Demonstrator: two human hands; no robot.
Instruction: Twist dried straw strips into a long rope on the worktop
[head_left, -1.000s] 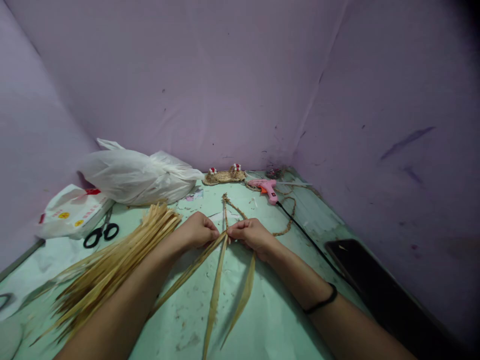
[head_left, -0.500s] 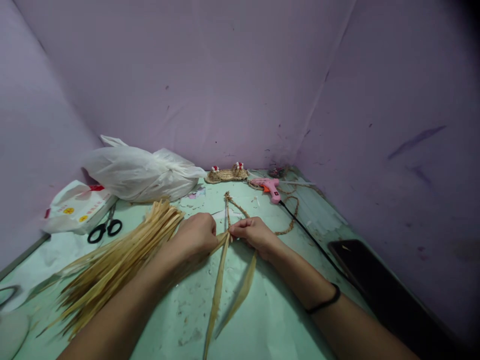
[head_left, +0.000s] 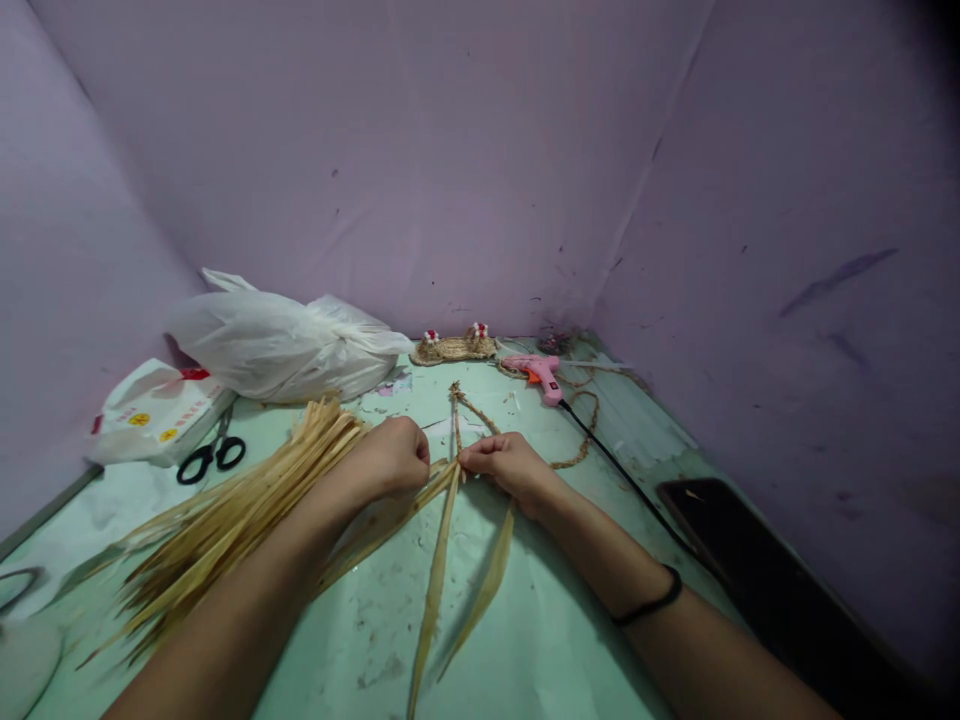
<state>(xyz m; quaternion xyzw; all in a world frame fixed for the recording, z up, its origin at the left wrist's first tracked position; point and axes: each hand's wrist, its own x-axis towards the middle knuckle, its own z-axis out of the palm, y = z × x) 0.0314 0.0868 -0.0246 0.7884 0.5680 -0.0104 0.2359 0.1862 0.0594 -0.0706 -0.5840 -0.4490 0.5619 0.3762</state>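
A thin braid of dried plant strips (head_left: 457,425) runs from a knotted tip toward me, with its end between the pinched thumb and forefinger of my right hand (head_left: 514,470). From that spot loose strips (head_left: 439,590) spread downward, and another strip (head_left: 397,533) slants down-left beneath my left forearm. My left hand (head_left: 397,458) is closed just left of the pinch; its curled fingers hide whatever they hold. Beside my left forearm lies a bundle of dry straw-coloured strips (head_left: 247,520). A finished length of braid (head_left: 589,430) curves out beyond my right hand.
Against the back wall sit a white plastic bag (head_left: 292,345), a woven piece with red-and-white decorations (head_left: 454,350) and a pink glue gun (head_left: 546,378) with a black cord. Black-handled scissors (head_left: 214,460) and a white package (head_left: 161,415) lie left. A dark phone-like slab (head_left: 750,560) lies right.
My left hand has risen slightly, and the strip by its fingers now hangs down-left under the forearm. My right hand keeps its pinch in nearly the same place.
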